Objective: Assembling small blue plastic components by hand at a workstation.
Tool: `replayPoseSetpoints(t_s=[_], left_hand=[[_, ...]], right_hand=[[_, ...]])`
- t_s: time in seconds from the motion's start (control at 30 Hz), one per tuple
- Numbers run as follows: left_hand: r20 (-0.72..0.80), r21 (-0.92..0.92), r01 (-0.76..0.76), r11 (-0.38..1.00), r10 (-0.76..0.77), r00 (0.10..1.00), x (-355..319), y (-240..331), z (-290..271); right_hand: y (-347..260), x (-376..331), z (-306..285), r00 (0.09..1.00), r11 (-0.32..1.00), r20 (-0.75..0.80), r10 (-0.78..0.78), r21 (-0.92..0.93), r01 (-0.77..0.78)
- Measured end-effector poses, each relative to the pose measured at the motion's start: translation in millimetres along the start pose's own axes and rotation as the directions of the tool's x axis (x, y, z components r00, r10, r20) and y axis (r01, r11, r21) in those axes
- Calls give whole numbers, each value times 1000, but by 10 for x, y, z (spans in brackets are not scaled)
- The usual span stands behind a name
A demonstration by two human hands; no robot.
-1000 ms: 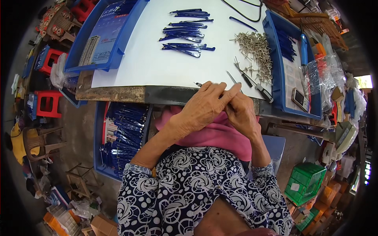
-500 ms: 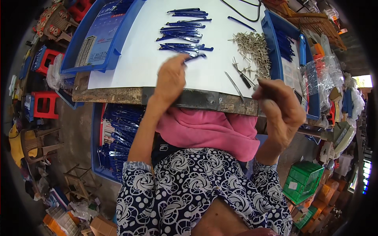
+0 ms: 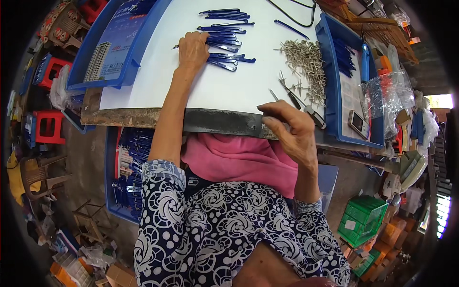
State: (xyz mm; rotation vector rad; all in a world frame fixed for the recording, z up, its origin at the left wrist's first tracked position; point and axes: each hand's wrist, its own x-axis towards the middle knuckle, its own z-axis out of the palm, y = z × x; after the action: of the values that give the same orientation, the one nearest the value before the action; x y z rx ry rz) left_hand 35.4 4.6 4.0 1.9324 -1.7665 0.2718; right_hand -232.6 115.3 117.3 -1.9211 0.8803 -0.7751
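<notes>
My left hand (image 3: pixel 192 50) reaches over the white sheet with its fingers curled down at the left end of a bundle of slim blue metal parts (image 3: pixel 222 42). A thin tip of one such part sticks out left of the hand; the fingertips are mostly hidden. More blue parts (image 3: pixel 224 60) lie in rows above and below. My right hand (image 3: pixel 290 130) hovers by the near table edge, thumb and forefinger apart, nothing visible between them. Beyond its fingers shows the tip of a thin steel tool (image 3: pixel 273 95); black-handled pliers (image 3: pixel 297 101) lie to the right.
Silver round-headed pins (image 3: pixel 306 64) are heaped beside the right blue tray (image 3: pixel 330 71), where a mobile phone (image 3: pixel 358 123) lies. Another blue tray (image 3: pixel 130 71) stands at the left. A bin (image 3: pixel 111 191) of blue parts sits below the table edge (image 3: pixel 224 121).
My left hand has moved up and left across the sheet to the blue rows. My right hand has shifted left and slightly down, uncovering the pliers' handles and the phone.
</notes>
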Motion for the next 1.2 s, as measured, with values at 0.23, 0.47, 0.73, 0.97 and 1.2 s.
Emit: replayPoseSetpoints(t_s=[0.23,0.47,0.73,0.97,1.2], left_hand=[[-122,-20,-151,988,148,981,-30,-30,24],[-144,20,-172,985,174,974,-80,-48,-7],[-157,17,-242,970,241,958,-122,-62,-70],[-125,-84,-172,982,161,979,-141,-99,-64],[-108,-191,-34,981,13,994,-78,-1,41]], right_hand=[[354,13,167,998,999,51,39,1,-40],[417,30,235,974,983,137,180,5,-182],[583,193,196,956,966,158,249,24,-256],[926,721,355,995,985,-98,0,-170,-17],[1085,1101,481,960,882,-185,-208,-460,102]])
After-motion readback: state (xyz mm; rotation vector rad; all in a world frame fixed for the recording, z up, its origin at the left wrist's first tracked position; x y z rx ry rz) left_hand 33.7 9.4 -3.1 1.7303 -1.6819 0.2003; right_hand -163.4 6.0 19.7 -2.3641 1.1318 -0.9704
